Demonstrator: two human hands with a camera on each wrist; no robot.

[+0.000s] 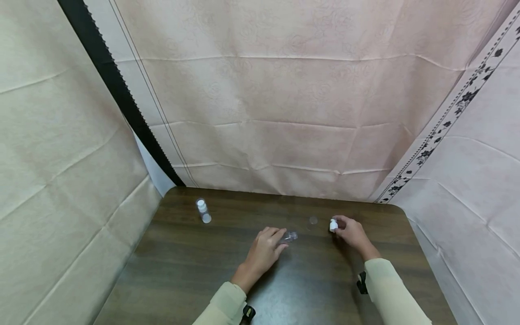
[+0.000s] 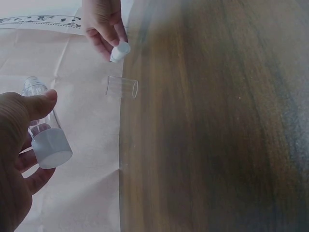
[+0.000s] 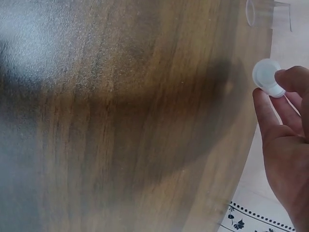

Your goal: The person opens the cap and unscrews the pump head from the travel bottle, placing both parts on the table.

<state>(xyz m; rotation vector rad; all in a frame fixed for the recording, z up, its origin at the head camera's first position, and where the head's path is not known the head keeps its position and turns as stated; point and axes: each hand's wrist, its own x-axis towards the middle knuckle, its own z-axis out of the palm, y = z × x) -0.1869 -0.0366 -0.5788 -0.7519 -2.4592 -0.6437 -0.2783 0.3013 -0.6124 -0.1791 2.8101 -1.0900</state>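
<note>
My left hand point(image 1: 262, 253) grips a small clear bottle point(image 1: 290, 236), its neck tilted to the right. Seen from the left wrist, the bottle has a white base point(image 2: 52, 149), and the thumb lies across its clear body. To the right, my right hand point(image 1: 352, 232) pinches a small white bottle top point(image 1: 333, 225) between thumb and fingers, just above the table. The right wrist view shows the round end of this white top point(image 3: 265, 73). Between the hands, a clear see-through cap point(image 1: 313, 220) sits on the table; the left wrist view shows the clear cap point(image 2: 122, 87) as a short open cylinder.
Another small bottle point(image 1: 203, 211) with a white top and white base is at the table's back left. The brown wooden table point(image 1: 183, 271) has rounded back corners. Pale cloth point(image 1: 284, 108) hangs behind it and on both sides.
</note>
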